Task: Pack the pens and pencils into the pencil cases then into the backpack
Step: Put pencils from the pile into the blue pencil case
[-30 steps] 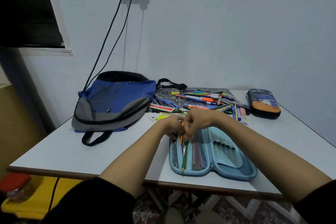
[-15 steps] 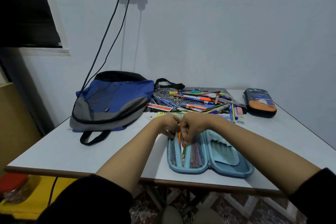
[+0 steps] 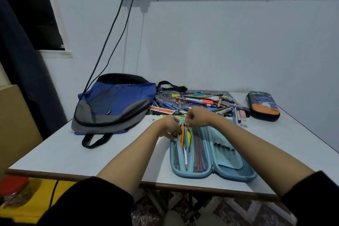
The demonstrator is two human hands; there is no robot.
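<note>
A light blue pencil case (image 3: pixel 227 169) lies open near the table's front edge, with several pencils (image 3: pixel 184 141) in its left mesh half. My left hand (image 3: pixel 171 126) holds the far left edge of the case with curled fingers. My right hand (image 3: pixel 197 118) pinches the top ends of the pencils at the case's far end. A pile of pens and pencils (image 3: pixel 205 103) lies on a patterned mat behind my hands. A blue and grey backpack (image 3: pixel 113 104) lies at the back left. A dark pencil case (image 3: pixel 263 105) with orange sits zipped at the back right.
The white table (image 3: pixel 77 152) stands against a pale wall. Two cables (image 3: pixel 110 42) hang from a wall socket down behind the backpack. A yellow box (image 3: pixel 27 200) and a red-lidded jar (image 3: pixel 12 187) sit on the floor at the lower left.
The pencils have slid deeper into the left half of the case, and both hands have shifted slightly at its far end.
</note>
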